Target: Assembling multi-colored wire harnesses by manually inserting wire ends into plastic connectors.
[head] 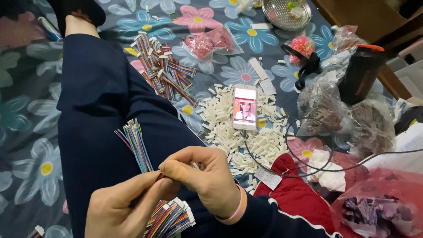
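While your left hand (119, 205) pinches the rainbow ribbon wires (136, 145), their long axis runs toward 11 o'clock over your thigh. Your right hand (205, 176), closed on a white connector housing (194, 165), meets the cable's near end.

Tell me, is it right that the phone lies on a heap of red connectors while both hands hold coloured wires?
Not quite: the head view shows the phone lying on white connectors, not red ones. Both the left hand and right hand do hold the coloured wires.

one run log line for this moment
left hand: holds multicoloured wires | right hand: pinches wires | white connectors heaped around phone
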